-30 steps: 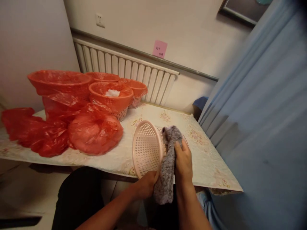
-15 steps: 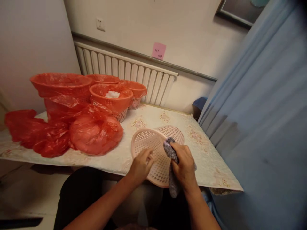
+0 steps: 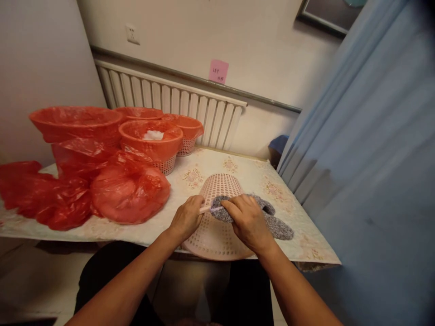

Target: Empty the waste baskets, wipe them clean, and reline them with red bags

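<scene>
A pale pink perforated plastic basket (image 3: pixel 222 185) lies on its side on the table, its wide mouth facing me. My left hand (image 3: pixel 188 218) is closed on the upper rim, left of the middle. Beside it, my right hand (image 3: pixel 247 222) grips a speckled grey cloth (image 3: pixel 279 227), which is folded over the same rim. The cloth's loose end hangs out to the right, past my knuckles. Both hands hide parts of the basket's rim and wall.
Several baskets lined with red plastic bags (image 3: pixel 151 140) stand at the back left, one with white material inside. A crumpled red bag (image 3: pixel 131 194) lies in front. A flower-patterned cover (image 3: pixel 193 179) spreads over the table. Behind is a radiator (image 3: pixel 170 97); a blue curtain (image 3: pixel 356 149) hangs at right.
My left hand has moved from the basket's mouth to its rim and closed on it. The basket has turned to face me. My right hand has brought the cloth left along the rim.
</scene>
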Action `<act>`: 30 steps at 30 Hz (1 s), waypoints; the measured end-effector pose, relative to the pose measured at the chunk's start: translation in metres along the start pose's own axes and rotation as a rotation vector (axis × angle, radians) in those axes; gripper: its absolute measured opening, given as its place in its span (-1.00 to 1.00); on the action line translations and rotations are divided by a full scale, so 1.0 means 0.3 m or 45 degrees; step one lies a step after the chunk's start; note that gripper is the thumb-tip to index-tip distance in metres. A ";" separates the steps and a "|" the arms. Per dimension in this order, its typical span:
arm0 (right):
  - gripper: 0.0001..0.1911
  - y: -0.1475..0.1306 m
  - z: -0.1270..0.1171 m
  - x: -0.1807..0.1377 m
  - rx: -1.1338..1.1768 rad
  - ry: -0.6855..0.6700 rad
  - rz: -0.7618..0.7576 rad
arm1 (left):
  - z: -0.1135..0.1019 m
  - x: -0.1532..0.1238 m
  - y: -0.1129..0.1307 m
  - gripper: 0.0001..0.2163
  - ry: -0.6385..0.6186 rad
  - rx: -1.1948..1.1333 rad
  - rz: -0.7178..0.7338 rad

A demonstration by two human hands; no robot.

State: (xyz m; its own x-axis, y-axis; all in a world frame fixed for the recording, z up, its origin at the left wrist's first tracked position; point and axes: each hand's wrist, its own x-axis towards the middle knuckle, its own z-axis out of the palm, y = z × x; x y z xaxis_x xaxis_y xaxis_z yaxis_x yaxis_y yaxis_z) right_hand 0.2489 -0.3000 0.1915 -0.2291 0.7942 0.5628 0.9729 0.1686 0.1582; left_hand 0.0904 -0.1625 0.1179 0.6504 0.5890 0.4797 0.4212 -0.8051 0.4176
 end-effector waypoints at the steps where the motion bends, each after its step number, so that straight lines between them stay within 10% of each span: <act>1: -0.70 0.007 0.014 0.000 -0.030 0.009 0.003 | 0.010 -0.004 -0.005 -0.88 0.001 -0.028 -0.013; 17: -0.48 0.119 0.161 -0.199 -0.025 0.398 0.244 | 0.081 -0.049 -0.056 -0.66 0.109 -0.074 -0.007; 30: -0.74 0.127 0.363 -0.401 0.151 0.756 0.816 | 0.104 -0.087 -0.118 -0.63 0.269 -0.177 -0.030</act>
State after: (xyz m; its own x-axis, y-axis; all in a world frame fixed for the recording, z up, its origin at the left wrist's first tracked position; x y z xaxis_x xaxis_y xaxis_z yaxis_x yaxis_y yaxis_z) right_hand 0.3169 -0.3255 0.0415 0.4156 0.3281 0.8483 0.9091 -0.1196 -0.3991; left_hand 0.0784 -0.1515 0.0665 0.4889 0.6208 0.6128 0.3345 -0.7822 0.5256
